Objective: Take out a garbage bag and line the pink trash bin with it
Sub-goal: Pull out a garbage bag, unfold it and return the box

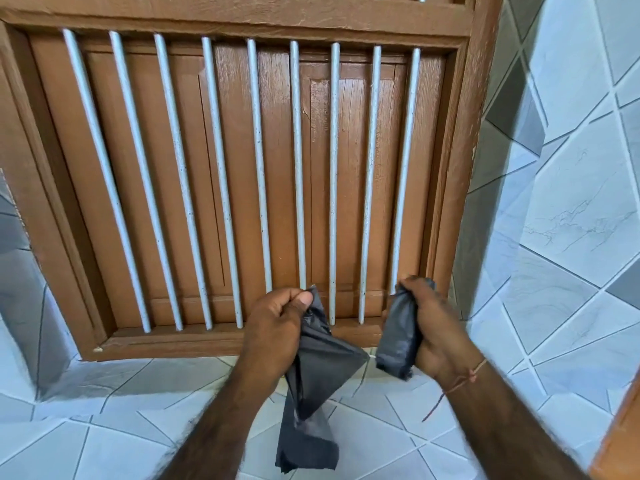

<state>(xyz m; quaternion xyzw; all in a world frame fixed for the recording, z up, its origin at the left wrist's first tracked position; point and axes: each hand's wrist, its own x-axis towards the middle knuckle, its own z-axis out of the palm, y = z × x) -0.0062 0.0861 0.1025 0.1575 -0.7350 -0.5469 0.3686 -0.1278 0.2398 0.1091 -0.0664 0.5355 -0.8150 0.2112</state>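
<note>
- Holding the work in mid-air, we keep both hands in front of a brown wooden window frame (242, 15) with pale metal bars (258, 168); nothing rests on a surface.
- Our left hand (277, 327) is clamped on the garbage bag (318, 372), thumb pinching its top corner.
- Our right hand (436, 327) is closed around the bag roll (398, 337), a compact, near-upright dark bundle.
- The bag lies just left of the roll; only a thin point of film reaches toward it, and we cannot tell whether it is still attached.
- The bag's long axis hangs downward, ending in a folded block. The film is thin, matte, dark grey, creased.
- The pink trash bin is not in view.
</note>
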